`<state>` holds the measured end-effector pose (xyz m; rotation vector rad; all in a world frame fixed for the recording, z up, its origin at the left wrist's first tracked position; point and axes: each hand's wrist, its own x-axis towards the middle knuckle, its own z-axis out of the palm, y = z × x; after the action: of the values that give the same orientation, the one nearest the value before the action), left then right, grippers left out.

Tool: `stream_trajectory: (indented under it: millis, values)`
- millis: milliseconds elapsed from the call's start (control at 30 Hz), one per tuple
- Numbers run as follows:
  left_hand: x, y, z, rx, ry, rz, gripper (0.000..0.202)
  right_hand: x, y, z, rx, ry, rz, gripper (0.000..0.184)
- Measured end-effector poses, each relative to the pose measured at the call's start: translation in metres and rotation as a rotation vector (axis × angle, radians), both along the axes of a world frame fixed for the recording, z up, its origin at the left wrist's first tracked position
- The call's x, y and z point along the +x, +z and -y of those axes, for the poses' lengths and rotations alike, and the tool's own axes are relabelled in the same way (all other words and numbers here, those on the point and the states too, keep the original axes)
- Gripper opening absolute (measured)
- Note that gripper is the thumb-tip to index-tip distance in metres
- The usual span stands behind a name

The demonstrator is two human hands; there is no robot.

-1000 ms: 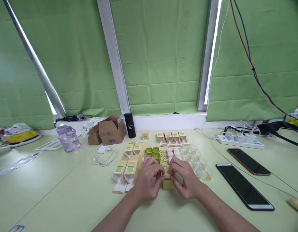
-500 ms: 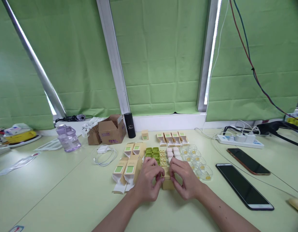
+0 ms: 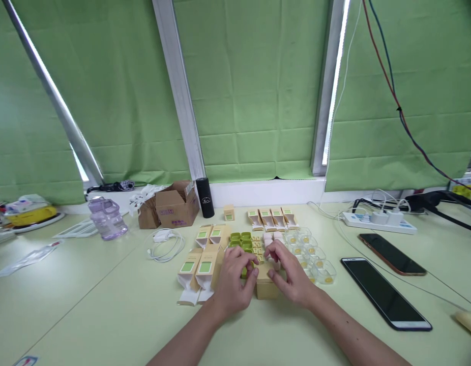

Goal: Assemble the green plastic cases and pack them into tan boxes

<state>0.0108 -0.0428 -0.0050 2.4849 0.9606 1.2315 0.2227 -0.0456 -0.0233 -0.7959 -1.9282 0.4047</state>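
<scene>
A small kraft-brown box [image 3: 267,290] sits on the table between my hands, its top face level and shut. My left hand [image 3: 235,280] is at its left edge, thumb and forefinger parted around the corner. On the other side, my right hand [image 3: 292,277] has its fingers apart, the thumb by the box's top right edge. Just beyond are green square cups [image 3: 241,237], small yellowish pieces [image 3: 256,245], pale pink blocks [image 3: 277,236] and clear cups with yellow centres [image 3: 312,251]. My fingers partly cover the nearest of these.
Kraft boxes with open flaps and green labels [image 3: 205,268] stand left; more [image 3: 272,218] stand behind. Farther out are a white cable [image 3: 165,249], cardboard box [image 3: 178,208], black bottle [image 3: 205,198], purple jug [image 3: 108,218], two phones [image 3: 384,292] and a power strip [image 3: 380,223].
The fingers of both hands have loosened from a pinch at the box's top edges and spread. More of the box's top shows now, while the box stays in place.
</scene>
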Motion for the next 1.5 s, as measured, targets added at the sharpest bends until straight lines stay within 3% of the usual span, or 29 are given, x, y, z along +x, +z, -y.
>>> stream_trajectory:
  millis: [133,433,767,900,1067,1333,1500]
  values:
    - [0.006,-0.001,0.002,-0.107,0.074,0.009,0.019,-0.001,0.000,0.001,-0.021,-0.014,0.002,0.029]
    - [0.007,-0.003,0.004,-0.167,0.034,-0.035,0.030,-0.001,0.001,0.003,-0.037,0.023,0.018,0.039]
    - [0.007,-0.005,0.006,-0.191,0.054,-0.013,0.026,0.006,0.006,0.001,-0.032,0.066,0.021,0.035]
    - [0.004,-0.005,0.004,-0.185,0.058,0.021,0.020,0.017,0.016,0.004,-0.175,0.153,0.111,0.062]
    - [0.003,-0.005,0.002,-0.172,0.071,0.036,0.016,0.022,0.022,0.005,-0.237,0.129,0.188,0.083]
    - [0.002,-0.003,-0.001,-0.131,0.096,0.065,0.015,0.015,0.018,0.002,-0.148,0.093,-0.028,0.063]
    - [0.003,-0.002,0.000,-0.174,0.042,0.039,0.021,0.010,0.025,0.013,-0.169,0.157,0.136,0.077]
